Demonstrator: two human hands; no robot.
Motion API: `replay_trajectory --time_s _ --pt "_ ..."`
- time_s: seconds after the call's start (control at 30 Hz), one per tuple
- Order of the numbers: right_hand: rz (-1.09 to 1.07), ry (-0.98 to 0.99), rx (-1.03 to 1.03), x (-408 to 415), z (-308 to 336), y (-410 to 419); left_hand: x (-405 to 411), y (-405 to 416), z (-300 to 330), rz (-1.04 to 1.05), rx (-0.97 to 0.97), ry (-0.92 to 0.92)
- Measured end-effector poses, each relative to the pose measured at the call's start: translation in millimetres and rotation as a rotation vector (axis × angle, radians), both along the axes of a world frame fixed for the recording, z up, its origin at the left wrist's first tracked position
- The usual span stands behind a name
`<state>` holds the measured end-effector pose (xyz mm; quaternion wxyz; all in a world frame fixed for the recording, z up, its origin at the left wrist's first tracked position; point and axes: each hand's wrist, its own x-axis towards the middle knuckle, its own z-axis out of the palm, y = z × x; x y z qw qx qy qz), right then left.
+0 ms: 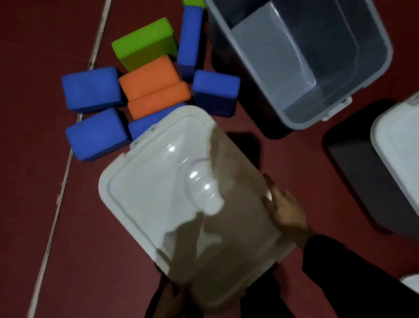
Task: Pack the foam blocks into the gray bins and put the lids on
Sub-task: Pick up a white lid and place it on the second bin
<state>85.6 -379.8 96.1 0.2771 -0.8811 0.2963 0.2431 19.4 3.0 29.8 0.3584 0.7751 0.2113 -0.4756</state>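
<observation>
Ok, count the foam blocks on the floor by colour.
Blue blocks: 5, one partly behind the white lid
Orange blocks: 2
Green blocks: 2, one cut off at the top edge
Total: 9

hands (286, 210) gripping white lid (158, 199) (blocks (154, 90) beyond)

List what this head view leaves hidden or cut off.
- Left hand: mostly behind the white lid; grip unclear.
- One blue block: partly covered by that lid.
- Second bin: cut by the right edge; contents hidden under its lid.
- Top green block: cropped by the top edge.
</observation>
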Motion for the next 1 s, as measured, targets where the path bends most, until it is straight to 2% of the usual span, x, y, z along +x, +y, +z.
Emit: replay_trajectory --time_s 0.03,0.1,0.2,0.3,0.33,0.4,0.43,0.47,0.5,0.53,0.6,0.67,0.7,0.8,0.9,1.0 --pt "0.025 -0.062 -0.063 11.9 -5.2 -5.6 -4.7 -7.0 10.8 -0.102 -0.108 0.048" --pt "0.014 -0.111 -0.175 40.9 -5.9 -11.6 -9.7 -50.3 46.3 -0.221 -0.178 0.081" --pt "-0.059 -0.019 -0.272 62.5 -5.4 -2.0 -2.3 -96.6 66.8 -0.303 -0.110 0.183" --pt "-0.215 -0.108 -0.247 16.1 10.7 22.6 42.2 -94.4 95.9 -0.328 -0.018 0.139" --pt "-0.289 -0.083 -0.270 -11.0 12.1 30.7 63.8 -85.4 106.9 -0.344 0.034 0.013" --pt "-0.458 -0.047 -0.282 -54.3 23.7 46.5 111.9 -61.3 122.9 -0.403 0.147 -0.440" --pt "-0.609 -0.029 -0.184 -70.3 24.9 52.1 136.9 -44.1 123.4 -0.442 0.191 -0.652" --pt "-0.790 -0.031 -0.044 -81.4 25.4 59.6 163.6 -30.4 123.1 -0.473 0.240 -0.766" --pt "-0.902 -0.014 0.109 -90.7 21.8 63.9 188.2 -14.8 115.5 -0.503 0.277 -0.775" --pt "-0.984 0.012 0.247 -98.2 16.4 69.4 211.9 1.4 102.5 -0.528 0.287 -0.711" --pt "-1.057 -0.010 0.389 -113.8 -8.0 76.2 252.3 33.2 69.7 -0.562 0.212 -0.544" --pt "-1.106 -0.055 0.432 -120.1 -23.9 79.4 277.3 46.8 50.7 -0.530 0.124 -0.353" --pt "-1.111 -0.067 0.424 -112.0 -15.2 81.3 280.4 48.2 45.2 -0.543 0.090 -0.315" --pt "-1.136 -0.101 0.431 -118.1 -15.1 83.7 275.1 54.6 46.8 -0.561 -0.028 -0.291" --pt "-1.198 -0.119 0.461 -123.4 -17.2 68.8 267.5 48.8 61.4 -0.478 -0.081 -0.285" --pt "-1.284 -0.092 0.467 -120.7 -18.9 43.2 238.2 52.4 68.3 -0.381 0.045 -0.248"
